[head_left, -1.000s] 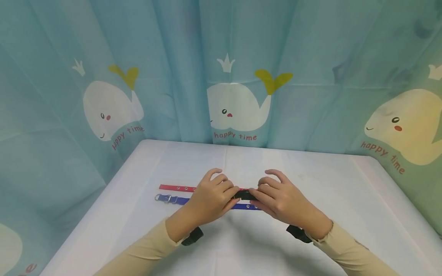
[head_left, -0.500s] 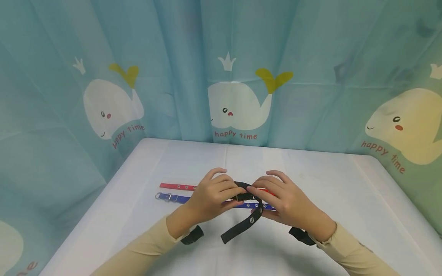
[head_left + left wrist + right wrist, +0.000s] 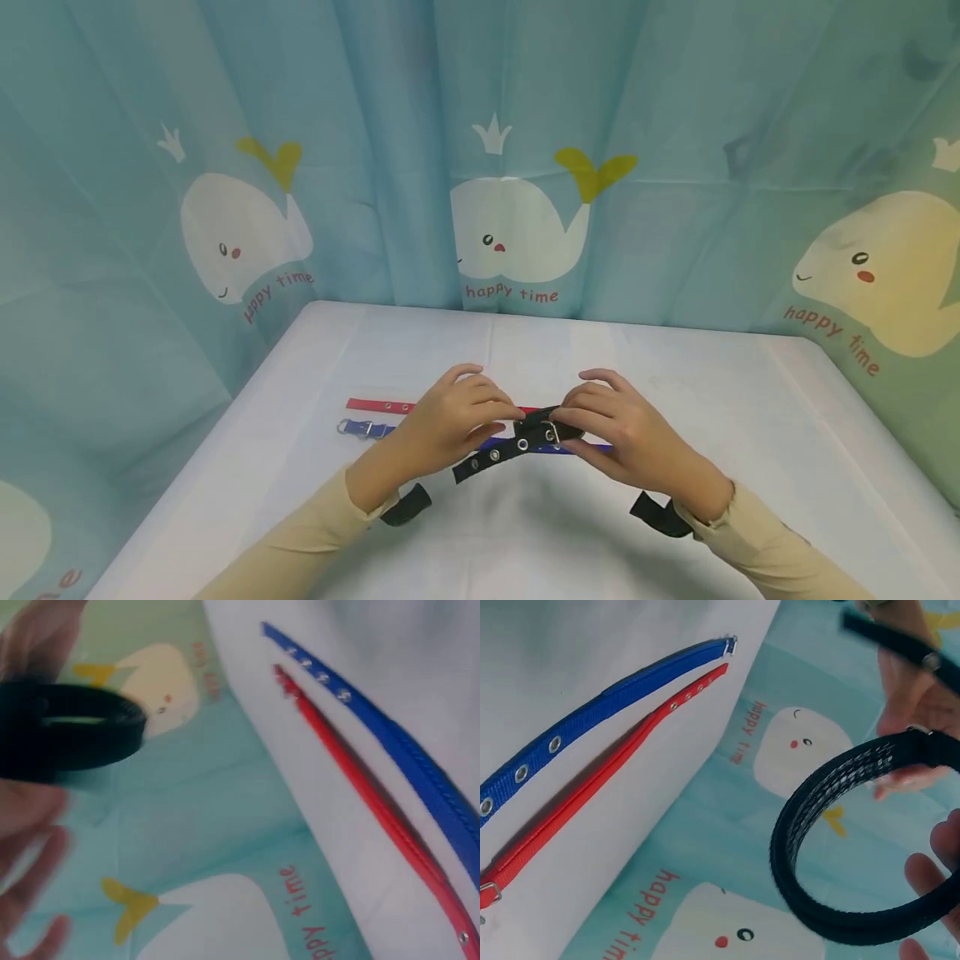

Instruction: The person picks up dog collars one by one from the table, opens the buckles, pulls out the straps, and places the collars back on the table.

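Note:
A black webbing collar [image 3: 535, 437] with metal eyelets is bent into a loop between both hands, above the table. My right hand [image 3: 626, 429] pinches the loop beside its metal buckle [image 3: 552, 432]. My left hand [image 3: 453, 421] has its fingertips at the loop's left side, thumb below and index finger on top. The collar's free end passes through the buckle and sticks out down-left under the left hand. In the right wrist view the padded inside of the collar loop [image 3: 817, 799] shows. The left wrist view has the collar loop [image 3: 82, 754] blurred.
On the white table [image 3: 720, 400], behind the hands, lie a red collar [image 3: 375, 406] and a blue collar [image 3: 362, 431], side by side and partly hidden by the hands. A blue curtain [image 3: 390, 167] with whale prints hangs along the table's far edge.
The black collar, mostly hidden between the hands at first, has come into sight as a loop. Its free end has swung up and left, with the eyelets and buckle now facing the head camera.

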Demonstrator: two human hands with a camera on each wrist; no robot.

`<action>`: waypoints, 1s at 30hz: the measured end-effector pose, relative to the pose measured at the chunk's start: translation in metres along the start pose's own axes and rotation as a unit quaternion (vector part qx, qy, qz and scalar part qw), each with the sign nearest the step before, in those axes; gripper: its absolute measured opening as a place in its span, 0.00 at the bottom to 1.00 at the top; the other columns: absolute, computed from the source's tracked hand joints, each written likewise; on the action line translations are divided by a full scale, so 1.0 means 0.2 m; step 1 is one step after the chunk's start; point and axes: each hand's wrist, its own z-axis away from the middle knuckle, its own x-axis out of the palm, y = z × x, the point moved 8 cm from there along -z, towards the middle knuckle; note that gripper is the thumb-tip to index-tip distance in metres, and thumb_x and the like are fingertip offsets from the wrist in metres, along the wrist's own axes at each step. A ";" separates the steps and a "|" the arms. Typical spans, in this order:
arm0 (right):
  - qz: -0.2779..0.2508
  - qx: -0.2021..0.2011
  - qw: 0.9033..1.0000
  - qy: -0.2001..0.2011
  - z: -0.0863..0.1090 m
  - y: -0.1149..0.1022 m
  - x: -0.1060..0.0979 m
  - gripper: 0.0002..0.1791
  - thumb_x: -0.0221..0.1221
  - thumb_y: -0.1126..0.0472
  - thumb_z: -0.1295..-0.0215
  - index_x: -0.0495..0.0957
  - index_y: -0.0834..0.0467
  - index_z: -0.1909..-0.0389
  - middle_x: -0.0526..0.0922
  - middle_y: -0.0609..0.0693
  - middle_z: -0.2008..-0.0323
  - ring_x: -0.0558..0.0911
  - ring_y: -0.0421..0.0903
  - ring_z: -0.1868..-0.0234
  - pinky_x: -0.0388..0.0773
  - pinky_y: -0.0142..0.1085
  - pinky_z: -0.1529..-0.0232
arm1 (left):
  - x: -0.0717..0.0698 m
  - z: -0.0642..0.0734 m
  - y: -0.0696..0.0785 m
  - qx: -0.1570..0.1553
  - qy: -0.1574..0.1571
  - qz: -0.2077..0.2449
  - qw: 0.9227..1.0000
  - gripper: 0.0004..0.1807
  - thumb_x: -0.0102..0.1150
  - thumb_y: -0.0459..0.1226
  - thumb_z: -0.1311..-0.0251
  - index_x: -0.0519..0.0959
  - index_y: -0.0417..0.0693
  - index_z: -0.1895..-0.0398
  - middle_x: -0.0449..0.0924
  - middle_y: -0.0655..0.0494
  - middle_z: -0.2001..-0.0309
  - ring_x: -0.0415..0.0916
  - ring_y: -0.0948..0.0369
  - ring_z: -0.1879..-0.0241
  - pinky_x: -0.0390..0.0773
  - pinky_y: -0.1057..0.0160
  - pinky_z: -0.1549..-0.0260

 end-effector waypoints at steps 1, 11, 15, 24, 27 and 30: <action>0.003 -0.002 1.000 0.001 0.00 -0.01 0.00 0.20 0.48 0.50 0.30 0.81 0.60 0.66 0.83 0.47 0.71 0.79 0.42 0.66 0.69 0.46 0.47 | 0.00 0.00 -0.01 -0.013 -0.010 0.002 1.000 0.14 0.71 0.37 0.53 0.84 0.54 0.60 0.85 0.64 0.65 0.79 0.66 0.60 0.73 0.54 0.45; 0.043 -0.012 0.999 -0.002 -0.01 -0.05 0.02 0.19 0.49 0.50 0.32 0.82 0.59 0.69 0.81 0.45 0.77 0.77 0.42 0.70 0.72 0.49 0.51 | -0.05 -0.04 0.04 -0.034 -0.024 0.023 0.999 0.07 0.69 0.39 0.50 0.84 0.54 0.67 0.84 0.64 0.70 0.78 0.67 0.63 0.73 0.57 0.47; 0.066 -0.011 0.998 -0.007 -0.01 -0.06 0.03 0.21 0.48 0.50 0.31 0.82 0.60 0.71 0.81 0.47 0.78 0.77 0.43 0.71 0.73 0.49 0.51 | -0.05 -0.05 0.06 -0.050 -0.020 0.029 0.998 0.07 0.68 0.43 0.48 0.84 0.55 0.66 0.83 0.66 0.70 0.77 0.68 0.65 0.73 0.58 0.47; 0.067 0.005 0.998 0.005 -0.04 -0.07 0.05 0.21 0.48 0.49 0.31 0.81 0.60 0.69 0.82 0.48 0.76 0.77 0.43 0.71 0.73 0.49 0.50 | 0.00 -0.06 0.12 -0.045 0.001 -0.034 0.998 0.18 0.68 0.52 0.52 0.81 0.52 0.63 0.83 0.65 0.69 0.77 0.67 0.66 0.72 0.57 0.46; 0.059 0.018 0.998 0.008 -0.03 -0.07 0.05 0.21 0.48 0.49 0.31 0.81 0.60 0.69 0.82 0.47 0.76 0.76 0.42 0.71 0.72 0.48 0.49 | 0.00 -0.06 0.11 -0.053 0.004 -0.037 0.998 0.16 0.70 0.48 0.53 0.81 0.52 0.63 0.84 0.65 0.69 0.78 0.67 0.67 0.72 0.56 0.45; 0.053 0.031 0.998 0.009 -0.03 -0.06 0.04 0.21 0.47 0.49 0.30 0.80 0.60 0.69 0.81 0.47 0.77 0.76 0.42 0.71 0.70 0.48 0.48 | -0.01 -0.05 0.10 -0.064 0.004 -0.031 0.997 0.15 0.71 0.45 0.53 0.80 0.52 0.64 0.83 0.64 0.69 0.78 0.66 0.67 0.72 0.56 0.45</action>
